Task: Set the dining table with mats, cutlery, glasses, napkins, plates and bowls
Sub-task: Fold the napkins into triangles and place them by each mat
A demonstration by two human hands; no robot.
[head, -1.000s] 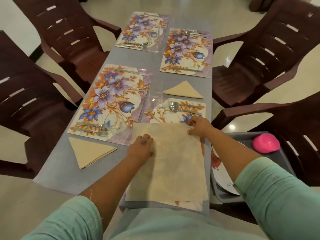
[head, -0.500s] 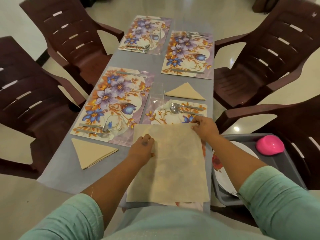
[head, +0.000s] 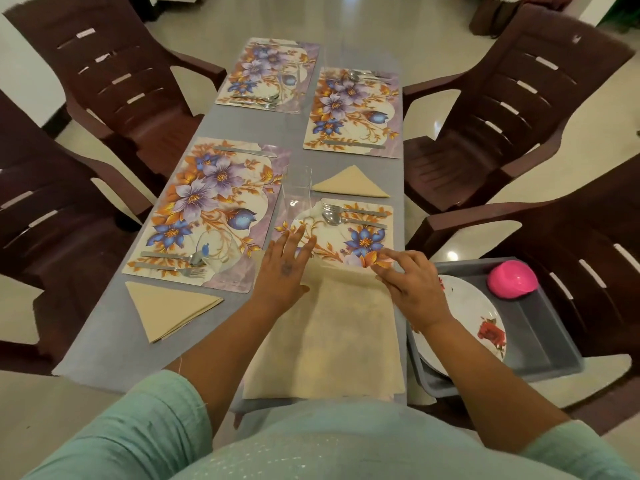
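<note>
With only the head view to go on: left hand lies flat, fingers straight and spread, on the far-left part of an unfolded beige napkin, fingertips reaching onto the near-right mat. Right hand has fingers curled at the napkin's far-right corner; cannot tell whether it pinches the cloth or only touches it. Napkin covers the near half of that mat, and its near edge lies at the near edge of the grey table. Spoon and fork lie across the mat's far end, and a clear glass stands at its far-left corner. A folded triangular napkin sits just beyond the mat, another beside the near-left mat. Two more mats lie at the far end, all with cutlery. Bare table strip runs between the mat columns and along the near-left corner. Off the table's right edge, a grey tray on a chair holds a flowered plate and a pink bowl. Brown chairs flank both long sides.
</note>
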